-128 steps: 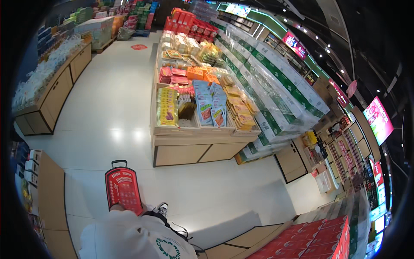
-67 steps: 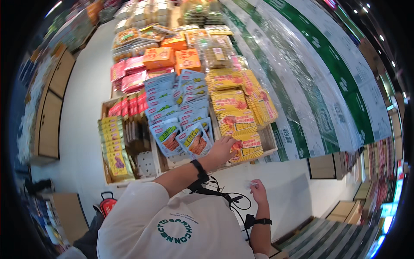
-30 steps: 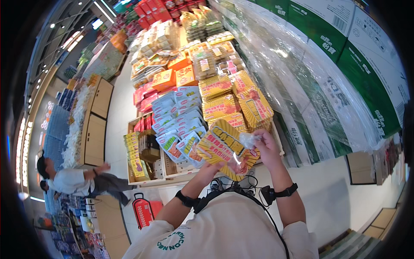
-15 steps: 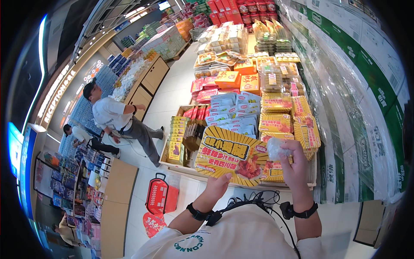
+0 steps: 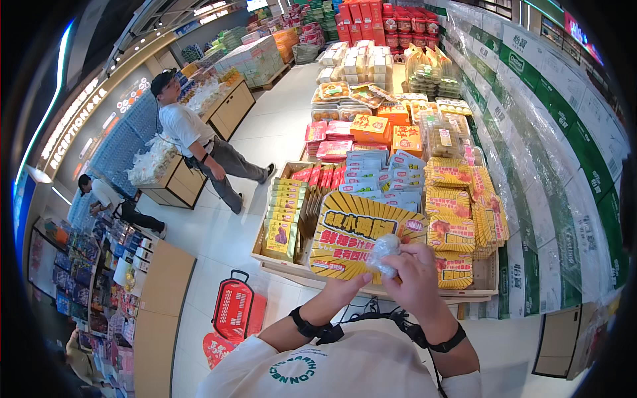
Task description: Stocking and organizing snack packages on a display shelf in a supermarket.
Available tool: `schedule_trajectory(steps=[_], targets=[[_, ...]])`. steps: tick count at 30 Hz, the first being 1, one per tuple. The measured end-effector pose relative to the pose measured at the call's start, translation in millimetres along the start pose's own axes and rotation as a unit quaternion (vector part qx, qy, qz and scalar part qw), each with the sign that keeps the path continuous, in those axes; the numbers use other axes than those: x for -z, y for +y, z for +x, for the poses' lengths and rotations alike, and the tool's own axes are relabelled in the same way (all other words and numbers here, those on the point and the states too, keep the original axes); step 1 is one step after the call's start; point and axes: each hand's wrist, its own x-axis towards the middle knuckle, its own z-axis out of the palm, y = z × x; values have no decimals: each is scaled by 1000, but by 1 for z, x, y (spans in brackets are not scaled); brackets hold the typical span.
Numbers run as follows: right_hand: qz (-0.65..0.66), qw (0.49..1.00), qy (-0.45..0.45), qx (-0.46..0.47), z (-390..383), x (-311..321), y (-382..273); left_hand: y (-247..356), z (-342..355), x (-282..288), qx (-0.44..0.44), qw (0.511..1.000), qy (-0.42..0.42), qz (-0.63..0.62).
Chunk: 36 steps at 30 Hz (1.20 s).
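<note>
My left hand point(image 5: 346, 289) grips the lower edge of a yellow cardboard display sign point(image 5: 352, 229) with a sunburst pattern and a food picture, its thumb on the front face. The sign is tilted toward me above the front of a wooden display bin. In my right hand point(image 5: 415, 277) a crumpled wad of clear plastic point(image 5: 383, 255) is pinched between thumb and fingers. That wad is in front of the sign's lower right part and hides some of it. Just behind the sign lie pale blue snack pouches point(image 5: 391, 176). Yellow snack packs point(image 5: 451, 232) are stacked to the right of my right hand.
Yellow-green boxes point(image 5: 283, 229) stand in the wooden bin's point(image 5: 292, 266) left part. A red shopping basket point(image 5: 237, 308) is on the floor at left. A person point(image 5: 189, 132) walks in the aisle. Film-wrapped cartons point(image 5: 531, 132) wall off the right side.
My right hand has moved left and down with the plastic wad, from beside the sign to in front of it. The walking person has turned and shifted slightly.
</note>
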Motion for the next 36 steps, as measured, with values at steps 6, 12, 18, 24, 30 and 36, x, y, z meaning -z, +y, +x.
schedule_trajectory(steps=[6,12,18,24,30,36], targets=[[-80,995,53,-23,20,-13,11,16,-3,37,39,998,-43,-2],[-53,993,85,-64,35,-43,-17,47,-7,46,87,994,-65,33],[16,1000,5,7,46,-83,-49,5,4,96,31,966,-98,239],[36,997,40,57,61,-104,-55,47,4,89,-6,979,-89,185],[-28,991,86,-94,37,-104,-10,52,-6,113,40,974,11,221],[35,991,87,-97,20,-111,-27,33,9,100,13,964,-65,259]])
